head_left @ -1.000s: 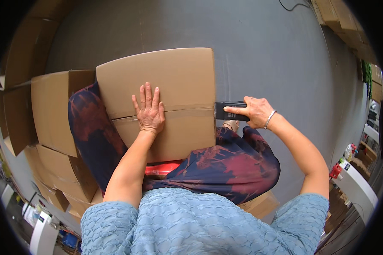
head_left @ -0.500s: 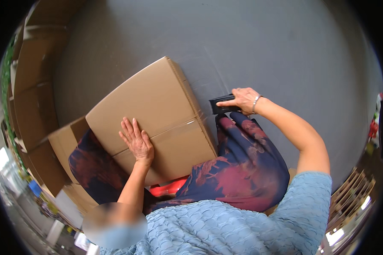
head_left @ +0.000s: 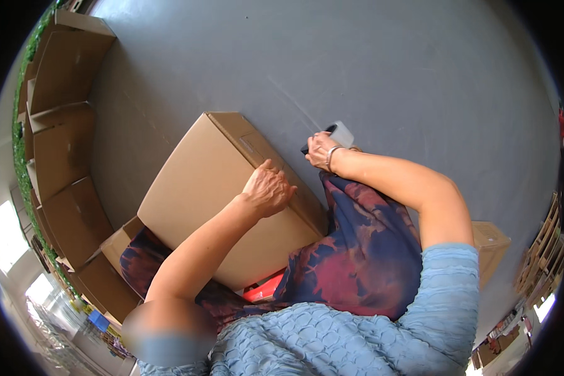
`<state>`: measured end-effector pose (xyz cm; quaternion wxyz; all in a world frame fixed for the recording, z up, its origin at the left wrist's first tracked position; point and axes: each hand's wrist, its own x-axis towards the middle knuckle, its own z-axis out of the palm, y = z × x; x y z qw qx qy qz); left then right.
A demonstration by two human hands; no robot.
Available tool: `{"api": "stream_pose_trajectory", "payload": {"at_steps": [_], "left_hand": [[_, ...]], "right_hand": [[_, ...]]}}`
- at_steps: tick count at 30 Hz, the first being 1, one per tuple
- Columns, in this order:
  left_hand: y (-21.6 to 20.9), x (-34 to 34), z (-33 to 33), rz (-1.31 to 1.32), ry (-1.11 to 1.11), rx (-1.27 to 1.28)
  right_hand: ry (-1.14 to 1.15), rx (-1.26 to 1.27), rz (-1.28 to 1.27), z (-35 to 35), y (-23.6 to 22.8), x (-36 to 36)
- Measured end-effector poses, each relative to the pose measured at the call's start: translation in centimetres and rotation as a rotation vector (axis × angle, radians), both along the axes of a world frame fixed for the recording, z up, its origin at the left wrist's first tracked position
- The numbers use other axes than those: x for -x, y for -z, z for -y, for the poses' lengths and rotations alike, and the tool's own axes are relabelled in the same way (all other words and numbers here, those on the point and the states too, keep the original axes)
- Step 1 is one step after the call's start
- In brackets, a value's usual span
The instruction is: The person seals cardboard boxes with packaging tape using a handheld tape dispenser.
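A closed brown cardboard box point(head_left: 197, 182) sits tilted between my knees, its narrow taped side turned to the right. My left hand point(head_left: 269, 189) bends over that box's right upper edge, knuckles up and fingers curled down against it; the fingertips are partly hidden. Just off the box's right side, my right hand point(head_left: 321, 150) is wrapped round a tape dispenser point(head_left: 342, 134) with a black body and a roll of clear tape. A bit of red point(head_left: 266, 288) shows under the box, between my legs in dark patterned cloth.
Several brown cartons point(head_left: 62, 131) line the left side, edged by a green strip point(head_left: 20, 144). Another carton point(head_left: 490, 244) stands behind my right elbow. Wooden pallets point(head_left: 542, 244) are at the far right. Grey floor point(head_left: 388, 69) stretches ahead.
My left hand has moved from flat on the box's broad face to its right edge, fingers now curled. The box and my right hand have shifted slightly; the dispenser has turned, showing its roll.
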<state>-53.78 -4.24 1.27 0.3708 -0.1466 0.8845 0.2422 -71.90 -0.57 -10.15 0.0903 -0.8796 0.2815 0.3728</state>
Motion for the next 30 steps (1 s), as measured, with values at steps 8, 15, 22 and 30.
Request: {"api": "stream_pose_trajectory", "payload": {"at_steps": [8,15,22,30], "left_hand": [[5.8,4.0,-0.3,0.535,0.03,-0.11],[7.0,3.9,2.3,0.566,-0.002,-0.155],[3.4,-6.6,12.2,-0.483,-0.426,0.537],[4.4,-22.7,4.4,-0.285,-1.156,0.872]], "right_hand": [[0.756,-0.025,0.297,0.3,-3.1,2.9],[1.146,-0.047,0.303,-0.4,-5.7,6.4],[1.155,-0.015,0.24,2.4,-12.4,7.5],[0.861,0.029,0.57,14.9,-20.4,-8.7]]}}
